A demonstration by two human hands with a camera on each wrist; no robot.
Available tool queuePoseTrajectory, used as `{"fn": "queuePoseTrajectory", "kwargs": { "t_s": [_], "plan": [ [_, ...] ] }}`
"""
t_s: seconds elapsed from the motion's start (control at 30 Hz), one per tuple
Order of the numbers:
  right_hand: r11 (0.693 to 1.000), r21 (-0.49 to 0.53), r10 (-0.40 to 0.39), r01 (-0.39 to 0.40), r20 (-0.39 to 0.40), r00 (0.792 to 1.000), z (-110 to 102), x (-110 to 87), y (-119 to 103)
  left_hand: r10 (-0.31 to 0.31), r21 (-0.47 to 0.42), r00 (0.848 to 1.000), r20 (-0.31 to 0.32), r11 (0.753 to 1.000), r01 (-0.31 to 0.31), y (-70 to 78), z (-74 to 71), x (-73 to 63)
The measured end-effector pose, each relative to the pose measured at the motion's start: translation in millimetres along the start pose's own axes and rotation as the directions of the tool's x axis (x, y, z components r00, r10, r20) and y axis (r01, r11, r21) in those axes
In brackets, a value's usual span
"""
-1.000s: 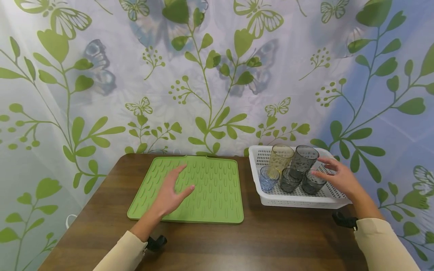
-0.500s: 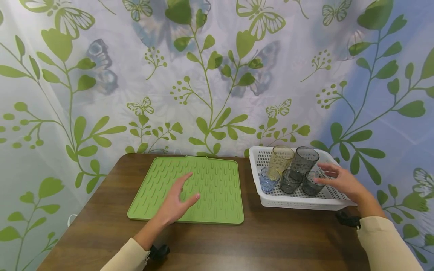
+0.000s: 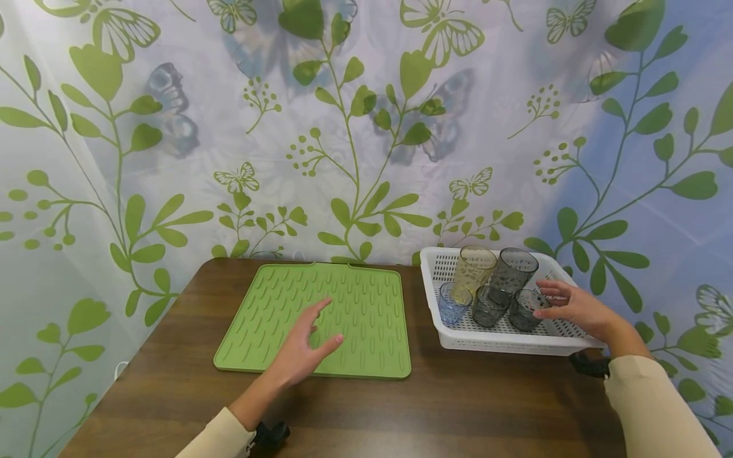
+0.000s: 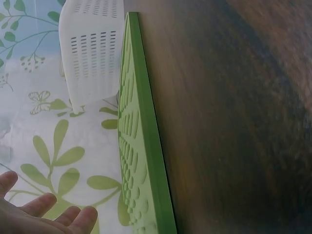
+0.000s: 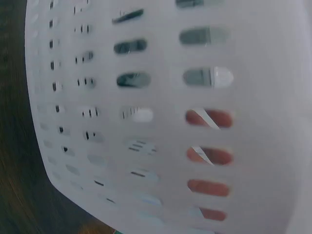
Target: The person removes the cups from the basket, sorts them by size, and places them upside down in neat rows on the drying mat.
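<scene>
A white slotted basket [image 3: 509, 345] holds several tinted drinking glasses. At its back stand a tall yellow glass [image 3: 474, 270] and a tall grey glass [image 3: 513, 270]; along the front are a small blue glass [image 3: 454, 304], a small grey glass [image 3: 490, 306] and another small grey glass [image 3: 523, 310]. My right hand [image 3: 581, 310] reaches over the basket's right side, thumb and fingers spread beside that last glass; contact cannot be told. Through the basket slots, the right wrist view shows parts of the fingers [image 5: 209, 187]. My left hand [image 3: 300, 350] hovers, fingers apart, over the green ridged mat [image 3: 366, 318].
The brown wooden table [image 3: 458, 407] carries the mat at left and the basket at right. Behind its back edge hangs a curtain [image 3: 366, 127] printed with leaves and butterflies. A white cord [image 3: 119, 369] shows at the table's left edge.
My left hand has drifted right and slightly toward the mat's near edge. My right hand has shifted slightly right and down beside the small grey glass. The glasses stay in place.
</scene>
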State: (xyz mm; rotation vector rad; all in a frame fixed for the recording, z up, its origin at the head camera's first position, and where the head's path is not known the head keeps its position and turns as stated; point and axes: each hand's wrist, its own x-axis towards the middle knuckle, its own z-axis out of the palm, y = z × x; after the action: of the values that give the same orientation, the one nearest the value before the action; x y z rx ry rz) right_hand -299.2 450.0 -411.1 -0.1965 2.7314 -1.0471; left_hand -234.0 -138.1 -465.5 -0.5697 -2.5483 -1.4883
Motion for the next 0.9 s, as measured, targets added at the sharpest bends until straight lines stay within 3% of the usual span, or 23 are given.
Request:
{"fn": "queuePoseTrajectory", "kwargs": {
  "t_s": [0.4, 0.9],
  "plan": [
    [0.998, 0.027, 0.06, -0.062, 0.09, 0.994, -2, 10.0, 9, 0.008, 0.006, 1.0, 0.016, 1.0, -0.008, -0.2, -2.0, 0.9],
    [0.994, 0.097, 0.035, -0.048, 0.134, 0.99, 5, 18.7, 18, 0.024, 0.015, 1.0, 0.014, 1.0, -0.024, -0.3, -2.1, -0.3]
  ]
}}
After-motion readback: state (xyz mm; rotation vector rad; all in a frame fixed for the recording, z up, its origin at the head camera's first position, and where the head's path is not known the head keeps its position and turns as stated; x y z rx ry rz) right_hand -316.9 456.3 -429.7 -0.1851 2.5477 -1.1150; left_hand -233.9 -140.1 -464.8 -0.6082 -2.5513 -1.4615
